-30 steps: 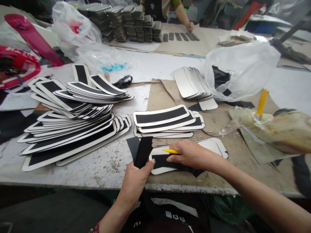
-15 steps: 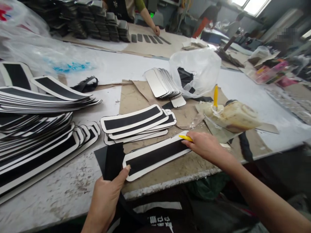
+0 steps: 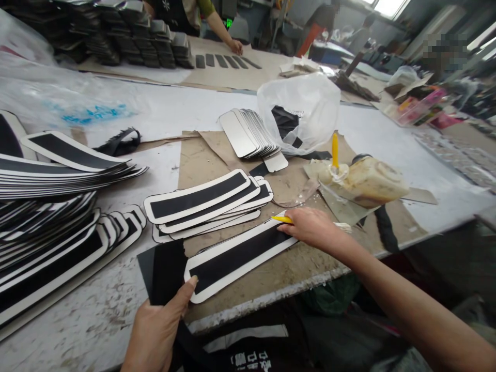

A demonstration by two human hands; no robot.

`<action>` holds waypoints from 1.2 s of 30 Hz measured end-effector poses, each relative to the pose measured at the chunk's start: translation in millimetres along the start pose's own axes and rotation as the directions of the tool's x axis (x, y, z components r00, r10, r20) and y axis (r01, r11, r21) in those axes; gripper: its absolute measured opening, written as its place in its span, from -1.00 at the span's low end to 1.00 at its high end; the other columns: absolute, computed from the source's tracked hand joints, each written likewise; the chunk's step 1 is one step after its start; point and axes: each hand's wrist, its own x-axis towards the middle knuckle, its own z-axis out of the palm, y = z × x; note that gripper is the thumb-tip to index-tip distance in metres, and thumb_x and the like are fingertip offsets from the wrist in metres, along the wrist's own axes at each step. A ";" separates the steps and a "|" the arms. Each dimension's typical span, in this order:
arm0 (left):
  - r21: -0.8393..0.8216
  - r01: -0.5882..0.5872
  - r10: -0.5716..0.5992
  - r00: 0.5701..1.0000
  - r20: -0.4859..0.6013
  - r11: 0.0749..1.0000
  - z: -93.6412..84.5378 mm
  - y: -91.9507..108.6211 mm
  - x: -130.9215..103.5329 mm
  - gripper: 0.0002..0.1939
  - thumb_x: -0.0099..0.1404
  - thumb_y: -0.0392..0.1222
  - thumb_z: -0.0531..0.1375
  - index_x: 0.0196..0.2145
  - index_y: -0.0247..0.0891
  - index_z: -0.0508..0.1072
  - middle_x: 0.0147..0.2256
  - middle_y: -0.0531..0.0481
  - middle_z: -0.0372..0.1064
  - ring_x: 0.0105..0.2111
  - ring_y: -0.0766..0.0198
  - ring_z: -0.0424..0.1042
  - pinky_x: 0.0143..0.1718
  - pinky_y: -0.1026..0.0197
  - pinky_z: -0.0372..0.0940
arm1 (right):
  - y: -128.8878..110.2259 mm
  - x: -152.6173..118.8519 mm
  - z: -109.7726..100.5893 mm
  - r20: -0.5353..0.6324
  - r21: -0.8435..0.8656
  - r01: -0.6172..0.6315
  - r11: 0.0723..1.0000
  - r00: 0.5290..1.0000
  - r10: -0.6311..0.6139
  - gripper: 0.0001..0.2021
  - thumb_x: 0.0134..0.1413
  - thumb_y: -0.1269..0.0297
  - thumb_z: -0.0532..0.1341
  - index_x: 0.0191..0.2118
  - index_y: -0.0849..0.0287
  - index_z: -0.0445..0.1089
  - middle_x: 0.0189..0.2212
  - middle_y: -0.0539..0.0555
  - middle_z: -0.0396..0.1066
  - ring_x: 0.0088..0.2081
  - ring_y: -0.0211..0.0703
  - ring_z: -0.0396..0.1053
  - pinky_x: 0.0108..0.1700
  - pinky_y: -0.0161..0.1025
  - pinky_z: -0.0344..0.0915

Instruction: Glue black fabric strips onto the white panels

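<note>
the white-bordered black panel [image 3: 236,256] at the table's six o'clock edge is steadied by the left hand [image 3: 157,330], which grips black sheets [image 3: 165,268], while a yellow scraper [image 3: 282,219] is pinched by the right hand [image 3: 312,227] at its far end.

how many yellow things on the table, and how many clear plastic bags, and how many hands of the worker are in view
yellow things: 2, the scraper in the right hand and the handle standing in the glue tub
clear plastic bags: 2, one behind the tub, one at far left
worker's hands: 2, the left hand holds black strips
total: 6
</note>
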 end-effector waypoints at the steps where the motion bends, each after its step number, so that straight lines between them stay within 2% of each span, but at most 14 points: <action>1: 0.007 0.002 -0.002 1.000 0.002 1.000 0.0 -0.4 0.3 -0.60 -0.21 -0.08 0.42 -0.77 -0.25 0.25 -0.76 0.16 0.10 -0.71 0.40 0.10 -0.67 0.32 0.09 | 0.5 1.5 0.0 0.004 0.003 0.000 1.000 1.000 0.000 -0.68 0.08 0.05 0.10 -0.25 0.16 0.44 -0.26 0.22 0.47 -0.21 0.02 0.41 -0.26 -0.21 0.19; 5: 0.027 0.010 -0.010 1.000 -0.005 1.000 -0.1 -1.4 1.1 -0.56 -0.23 -0.05 0.42 -0.80 -0.27 0.22 -0.75 0.14 0.10 -0.69 0.41 0.09 -0.65 0.32 0.07 | 5.3 2.5 3.0 -0.024 0.007 -0.022 1.000 0.999 0.022 -0.67 0.05 0.01 0.13 -0.27 0.18 0.42 -0.26 0.24 0.47 -0.20 0.05 0.41 -0.27 -0.21 0.18; 9: 0.050 0.029 -0.029 1.000 0.007 0.998 -0.7 -1.8 1.0 -0.55 -0.22 0.01 0.40 -0.80 -0.28 0.23 -0.75 0.12 0.11 -0.69 0.40 0.10 -0.63 0.30 0.06 | 14.1 -5.9 12.1 -0.164 0.087 -0.024 0.996 0.986 0.038 -0.64 0.19 0.03 -0.02 -0.16 0.21 0.33 -0.29 0.22 0.47 -0.24 -0.01 0.42 -0.30 -0.25 0.15; 13: -0.011 0.002 -0.002 0.998 0.061 1.000 -1.4 -2.0 -0.4 -0.55 -0.20 -0.03 0.40 -0.76 -0.26 0.19 -0.74 0.17 0.08 -0.68 0.42 0.07 -0.63 0.31 0.06 | 18.7 -16.0 22.9 -0.222 0.170 -0.033 0.985 0.973 0.071 -0.67 0.25 0.11 -0.10 -0.19 0.21 0.29 -0.36 0.20 0.46 -0.30 -0.02 0.43 -0.36 -0.27 0.10; 16: -0.071 0.031 -0.026 0.997 0.074 0.997 -2.0 -1.5 -1.9 -0.56 -0.20 -0.07 0.41 -0.74 -0.25 0.18 -0.74 0.18 0.08 -0.70 0.44 0.07 -0.64 0.33 0.06 | 18.5 -21.9 27.7 -0.249 0.235 -0.002 0.972 0.967 0.062 -0.69 0.26 0.14 -0.11 -0.25 0.20 0.28 -0.35 0.19 0.45 -0.26 -0.03 0.42 -0.32 -0.27 0.11; 18: -0.126 0.057 -0.047 0.996 0.080 0.990 -3.0 -1.3 -2.6 -0.59 -0.22 -0.10 0.42 -0.70 -0.27 0.23 -0.73 0.19 0.11 -0.70 0.43 0.10 -0.65 0.33 0.08 | 18.4 -25.6 29.2 -0.276 0.278 0.021 0.960 0.959 0.059 -0.70 0.26 0.15 -0.11 -0.27 0.19 0.27 -0.34 0.18 0.45 -0.24 -0.04 0.40 -0.28 -0.28 0.11; 22: -0.208 0.079 -0.061 0.994 0.092 0.975 -6.5 -1.7 -4.1 -0.64 -0.25 -0.14 0.43 -0.53 -0.31 0.39 -0.64 0.15 0.28 -0.66 0.38 0.24 -0.61 0.32 0.19 | 19.6 -33.2 31.2 -0.303 0.365 0.047 0.930 0.950 0.071 -0.69 0.24 0.12 -0.10 -0.34 0.17 0.26 -0.39 0.12 0.41 -0.34 -0.09 0.36 -0.31 -0.26 0.12; 25: -0.212 0.091 -0.072 0.993 0.097 0.973 -9.9 -2.2 -7.2 -0.65 -0.25 -0.12 0.43 -0.53 -0.32 0.41 -0.66 0.13 0.30 -0.67 0.36 0.25 -0.63 0.31 0.21 | 19.3 -38.9 33.1 -0.301 0.497 0.124 0.859 0.953 0.036 -0.68 0.20 0.07 -0.06 -0.41 0.15 0.24 -0.49 0.03 0.35 -0.44 -0.18 0.29 -0.37 -0.28 0.12; 27: -0.219 0.097 -0.075 0.991 0.107 0.971 -12.1 -1.7 -9.9 -0.66 -0.24 -0.13 0.43 -0.54 -0.33 0.42 -0.65 0.11 0.32 -0.67 0.35 0.28 -0.62 0.31 0.23 | 17.5 -43.6 34.8 -0.252 0.639 0.136 0.757 0.967 0.040 -0.67 0.15 0.02 0.01 -0.48 0.15 0.21 -0.60 -0.04 0.26 -0.55 -0.26 0.20 -0.46 -0.31 0.08; 29: -0.236 0.105 -0.075 0.989 0.131 0.966 -14.5 -0.4 -12.5 -0.67 -0.23 -0.16 0.42 -0.49 -0.32 0.45 -0.61 0.09 0.38 -0.64 0.33 0.32 -0.59 0.30 0.27 | 14.7 -49.2 37.7 -0.157 0.810 0.095 0.578 0.986 0.059 -0.63 0.08 -0.04 0.08 -0.54 0.15 0.15 -0.69 -0.10 0.16 -0.64 -0.34 0.08 -0.57 -0.34 -0.01; 32: -0.283 0.162 -0.110 0.975 0.193 0.945 -18.2 1.6 -14.6 -0.68 -0.21 -0.25 0.41 -0.43 -0.32 0.47 -0.55 0.05 0.43 -0.61 0.29 0.37 -0.55 0.26 0.33 | 9.5 -57.0 46.0 -0.028 0.989 0.021 0.146 0.999 0.042 -0.60 -0.04 -0.09 0.18 -0.53 0.14 0.10 -0.75 -0.17 0.04 -0.71 -0.42 -0.07 -0.64 -0.38 -0.16; 34: -0.328 0.229 -0.162 0.962 0.219 0.917 -20.4 1.7 -14.7 -0.72 -0.19 -0.32 0.38 -0.43 -0.34 0.47 -0.55 0.04 0.42 -0.60 0.27 0.39 -0.54 0.24 0.36 | 5.9 -60.4 53.5 0.012 0.991 -0.010 -0.135 1.000 0.015 -0.59 -0.11 -0.06 0.25 -0.51 0.14 0.08 -0.75 -0.21 0.01 -0.72 -0.45 -0.12 -0.65 -0.40 -0.18; 36: -0.374 0.279 -0.203 0.952 0.230 0.884 -22.2 0.7 -14.1 -0.77 -0.17 -0.38 0.35 -0.46 -0.34 0.47 -0.60 0.05 0.39 -0.63 0.29 0.37 -0.56 0.26 0.36 | 2.8 -62.2 60.4 0.030 0.956 -0.029 -0.294 1.000 0.000 -0.58 -0.14 -0.03 0.29 -0.50 0.14 0.07 -0.75 -0.22 0.00 -0.73 -0.47 -0.13 -0.65 -0.41 -0.16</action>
